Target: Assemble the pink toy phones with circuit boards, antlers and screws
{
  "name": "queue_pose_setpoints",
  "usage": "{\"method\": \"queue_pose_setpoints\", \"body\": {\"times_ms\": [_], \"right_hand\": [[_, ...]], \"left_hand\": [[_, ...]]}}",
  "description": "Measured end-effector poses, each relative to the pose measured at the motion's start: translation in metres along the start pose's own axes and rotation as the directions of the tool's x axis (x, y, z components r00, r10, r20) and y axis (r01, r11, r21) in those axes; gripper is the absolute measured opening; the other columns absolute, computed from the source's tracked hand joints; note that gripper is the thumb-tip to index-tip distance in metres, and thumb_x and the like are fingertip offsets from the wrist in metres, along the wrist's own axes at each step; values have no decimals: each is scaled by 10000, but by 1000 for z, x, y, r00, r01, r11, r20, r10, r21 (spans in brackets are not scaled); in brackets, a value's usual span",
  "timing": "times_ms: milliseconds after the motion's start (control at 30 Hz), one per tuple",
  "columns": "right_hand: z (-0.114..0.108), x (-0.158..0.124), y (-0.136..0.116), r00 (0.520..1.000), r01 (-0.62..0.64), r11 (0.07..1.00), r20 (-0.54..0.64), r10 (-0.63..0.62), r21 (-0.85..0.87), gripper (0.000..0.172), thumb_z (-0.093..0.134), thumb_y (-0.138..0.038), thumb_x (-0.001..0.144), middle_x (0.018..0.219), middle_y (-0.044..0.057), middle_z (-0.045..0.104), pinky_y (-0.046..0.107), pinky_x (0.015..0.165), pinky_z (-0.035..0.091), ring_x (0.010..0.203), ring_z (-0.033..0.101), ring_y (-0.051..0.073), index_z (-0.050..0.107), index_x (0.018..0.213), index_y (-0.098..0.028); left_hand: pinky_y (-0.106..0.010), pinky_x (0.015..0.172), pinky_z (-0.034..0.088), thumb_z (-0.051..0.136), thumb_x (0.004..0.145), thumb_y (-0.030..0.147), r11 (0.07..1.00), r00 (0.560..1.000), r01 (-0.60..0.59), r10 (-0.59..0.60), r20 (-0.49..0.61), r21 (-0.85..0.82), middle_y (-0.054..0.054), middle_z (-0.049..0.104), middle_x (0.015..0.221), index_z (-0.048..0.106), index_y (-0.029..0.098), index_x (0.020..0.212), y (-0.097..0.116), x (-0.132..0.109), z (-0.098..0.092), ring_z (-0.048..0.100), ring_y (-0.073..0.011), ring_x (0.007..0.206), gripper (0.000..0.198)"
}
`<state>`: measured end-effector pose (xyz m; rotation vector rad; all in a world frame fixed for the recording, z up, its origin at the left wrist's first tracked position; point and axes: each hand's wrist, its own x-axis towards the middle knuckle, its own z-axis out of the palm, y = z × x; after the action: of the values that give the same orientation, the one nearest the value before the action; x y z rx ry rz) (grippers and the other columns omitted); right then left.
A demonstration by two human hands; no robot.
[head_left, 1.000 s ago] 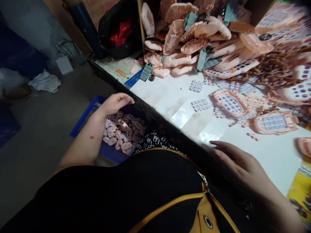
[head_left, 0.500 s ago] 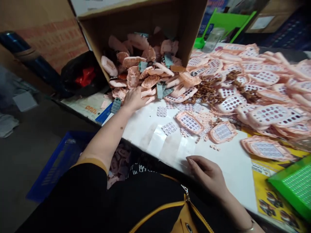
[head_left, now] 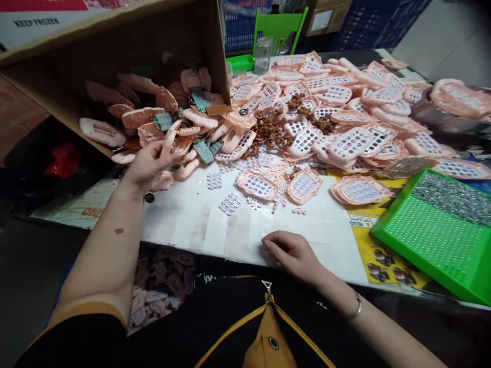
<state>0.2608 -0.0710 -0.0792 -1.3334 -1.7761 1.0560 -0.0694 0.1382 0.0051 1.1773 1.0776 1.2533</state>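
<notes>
Head view: left hand point(head_left: 149, 166) half open, fingertips at the pink moulded plastic pieces point(head_left: 140, 117) spilling from a tilted cardboard box point(head_left: 95, 46); grip cannot be determined. Right hand point(head_left: 291, 253) released, resting empty on a white sheet point(head_left: 184, 225); green perforated tray point(head_left: 437, 235) to its right.

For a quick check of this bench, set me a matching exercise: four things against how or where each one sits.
1. left hand
2. right hand
3. green tray
4. cardboard box

A. resting on the white sheet
B. tipped, spilling pink pieces
C. raised with fingers spread
D. lying on the yellow sheet

Pairs: 1-C, 2-A, 3-D, 4-B
</notes>
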Motion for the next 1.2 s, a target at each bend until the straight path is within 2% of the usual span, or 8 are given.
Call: {"method": "queue_pose_setpoints", "body": {"times_ms": [200, 367, 533, 667, 767, 933, 1067, 1200], "right_hand": [[1, 5, -9, 1000, -11, 999, 5, 11, 45, 248, 518, -355, 917, 672, 17, 656, 253, 600, 469, 605, 575, 125, 665, 804, -191], [16, 18, -3, 966, -232, 916, 190, 177, 327, 316, 615, -473, 871, 747, 16, 637, 245, 565, 487, 623, 575, 116, 666, 939, -168], [42, 38, -15, 861, -380, 726, 506, 51, 573, 707, 775, -463, 741, 983, 37, 640, 231, 539, 530, 728, 630, 129, 481, 1322, -187], [61, 43, -27, 793, -379, 740, 607, -50, 557, 614, 735, -393, 801, 968, 24, 642, 216, 566, 542, 729, 631, 110, 482, 1326, -198], [71, 43, -35, 847, -386, 721, 532, 28, 576, 623, 745, -368, 791, 915, 15, 663, 234, 515, 536, 637, 627, 111, 475, 1329, -207], [73, 43, -43, 938, -346, 493, 291, 187, 798, 444, 814, -342, 702, 990, 53, 677, 283, 582, 561, 703, 676, 148, 581, 1051, -197], [66, 48, -42, 963, -225, 371, 146, 228, 901, 483, 856, -281, 623, 1000, 26, 662, 293, 658, 555, 767, 686, 151, 599, 1026, -214], [64, 50, -39, 953, -230, 315, 148, 263, 921, 452, 883, -270, 566, 938, 15, 673, 302, 696, 538, 784, 690, 160, 639, 939, -194]], "left_hand": [[-472, 969, 513, 857, 575, 535, 945, 968, -214, 238, 74, -247, -22, 732, 845, 672, 207, 939, 40, -64, 61, 580, -346, 1233, 524], [-490, 947, 541, 749, 614, 716, 947, 982, -72, 122, 142, -314, -82, 745, 989, 673, 189, 1078, 30, -91, 96, 625, -351, 1182, 706], [-441, 958, 539, 744, 601, 742, 926, 989, 9, 46, 139, -377, -80, 720, 1138, 640, 258, 1211, 13, -115, 112, 660, -306, 1130, 786], [-444, 943, 545, 785, 556, 722, 906, 995, 35, 10, 103, -422, -75, 712, 1140, 621, 269, 1253, 2, -126, 115, 660, -313, 1126, 847], [-421, 954, 538, 797, 576, 691, 892, 996, 32, 11, 90, -452, -57, 719, 1081, 641, 263, 1223, -1, -131, 114, 664, -299, 1123, 790], [-410, 1058, 478, 775, 623, 682, 904, 990, -26, 84, 117, -428, -58, 720, 1119, 648, 269, 1194, -3, -139, 115, 631, -285, 1203, 716], [-444, 1099, 440, 746, 614, 729, 932, 984, -48, 107, 144, -359, -83, 712, 1171, 630, 266, 1224, -5, -145, 115, 580, -316, 1275, 774], [-492, 1113, 415, 731, 570, 778, 953, 985, -20, 70, 156, -302, -121, 670, 1266, 593, 260, 1279, -4, -148, 116, 517, -357, 1336, 889]]}}
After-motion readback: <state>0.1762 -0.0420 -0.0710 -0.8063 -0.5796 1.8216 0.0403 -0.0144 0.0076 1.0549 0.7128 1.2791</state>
